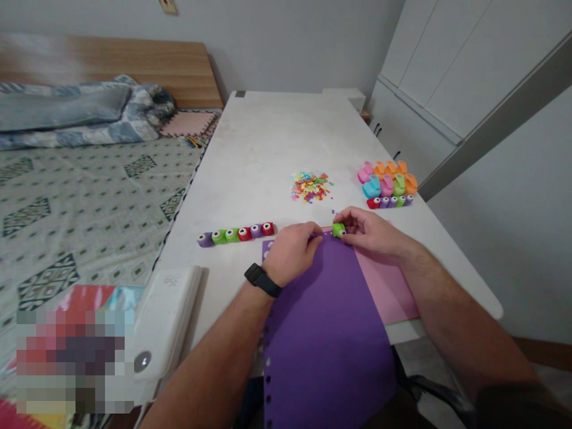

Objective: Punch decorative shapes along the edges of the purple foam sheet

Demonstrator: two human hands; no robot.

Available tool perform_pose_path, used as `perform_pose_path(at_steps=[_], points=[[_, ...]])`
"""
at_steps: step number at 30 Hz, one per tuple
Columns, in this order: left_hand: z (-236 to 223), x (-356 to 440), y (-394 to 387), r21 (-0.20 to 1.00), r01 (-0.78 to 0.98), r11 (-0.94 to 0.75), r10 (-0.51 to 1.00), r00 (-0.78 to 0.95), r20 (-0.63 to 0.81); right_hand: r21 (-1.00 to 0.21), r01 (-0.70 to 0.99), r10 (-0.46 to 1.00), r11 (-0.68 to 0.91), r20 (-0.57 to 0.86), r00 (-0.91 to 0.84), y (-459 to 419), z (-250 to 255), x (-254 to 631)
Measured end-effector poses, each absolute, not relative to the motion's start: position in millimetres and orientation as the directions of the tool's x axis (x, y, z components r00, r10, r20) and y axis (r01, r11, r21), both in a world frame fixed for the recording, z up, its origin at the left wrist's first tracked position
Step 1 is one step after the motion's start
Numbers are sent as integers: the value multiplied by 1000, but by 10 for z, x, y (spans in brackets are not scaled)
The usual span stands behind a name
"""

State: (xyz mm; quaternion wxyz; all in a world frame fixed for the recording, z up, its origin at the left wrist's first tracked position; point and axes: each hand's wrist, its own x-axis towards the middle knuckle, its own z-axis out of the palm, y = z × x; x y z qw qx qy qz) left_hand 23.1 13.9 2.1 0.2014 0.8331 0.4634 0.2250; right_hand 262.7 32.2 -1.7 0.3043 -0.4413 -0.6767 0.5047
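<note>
A purple sheet of paper (328, 322) hangs over the table's near edge, with punched shapes along its left side and top. My left hand (292, 247), a dark watch on its wrist, pinches the sheet's top edge. In my right hand (364, 232) is a small green craft punch (338, 230), set at the top edge of the purple sheet, right of my left fingers. Fingers and thumb close around the punch. Under the purple sheet, a pink sheet (388, 286) shows on the right.
A pile of colourful paper cutouts (310, 186) lies beyond my hands. A row of small punches (236, 233) stands left, and more punches (388, 185) sit at the right. A long white device (167, 322) lies at the table's left edge, beside a bed (98, 208).
</note>
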Motion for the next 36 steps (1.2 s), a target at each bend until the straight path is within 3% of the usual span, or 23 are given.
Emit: perform_pose_path(at_steps=[36], points=[[68, 228, 114, 580, 649, -492, 863, 448, 232, -980, 193, 895, -54, -133, -426, 305, 33, 2637]])
